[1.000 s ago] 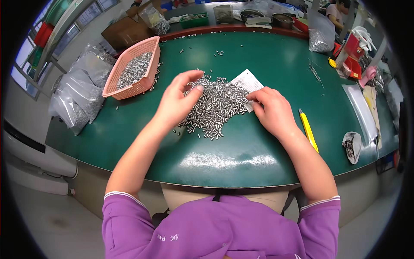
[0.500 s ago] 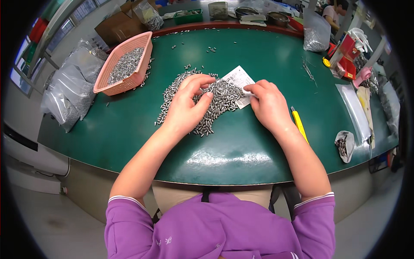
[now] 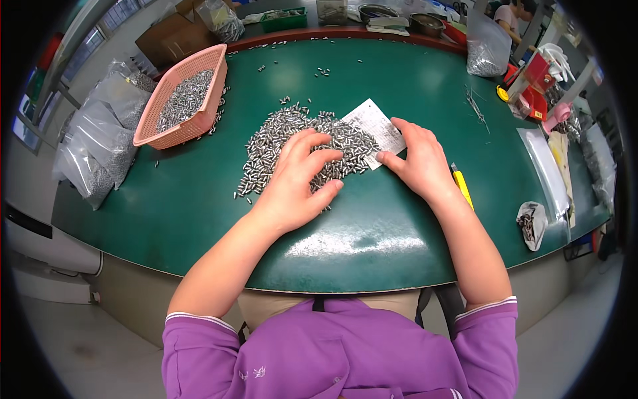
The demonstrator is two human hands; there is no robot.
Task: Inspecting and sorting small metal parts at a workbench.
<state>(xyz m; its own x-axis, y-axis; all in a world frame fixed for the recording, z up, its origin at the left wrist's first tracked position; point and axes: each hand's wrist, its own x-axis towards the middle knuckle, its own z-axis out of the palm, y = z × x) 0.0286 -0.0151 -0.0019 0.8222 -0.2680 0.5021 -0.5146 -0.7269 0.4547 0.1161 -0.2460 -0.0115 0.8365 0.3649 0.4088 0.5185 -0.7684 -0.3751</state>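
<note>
"Spanning the view, the green counter [image 3: 412, 86] carries everything. What stands at its left, by size?"

"Clear plastic bags [image 3: 100, 149] filled with small metal pieces; then a pink basket [image 3: 174, 137] holding a heap of similar pieces. Whether these are finished or waiting cannot be told."

"And the work in hand?"

"A pile of metal pieces [image 3: 272, 139] lies loose at mid-counter. The work on it appears far from complete: the bulk is undivided, and none of it is bagged."

"How are the hands placed?"

"The left hand [image 3: 289, 189] arches over the pile's near side, fingers bent and apart; whether they touch pieces cannot be told. The right hand [image 3: 423, 163] stands at a white paper slip [image 3: 377, 126] partly under the pile's right edge, thumb and fingers apart, clamped on nothing visible."

"The smallest items?"

"A yellow cutter [image 3: 462, 188] lies beside the right forearm; a few stray pieces [image 3: 323, 71] lie beyond the pile, apparently not dealt with."
</note>
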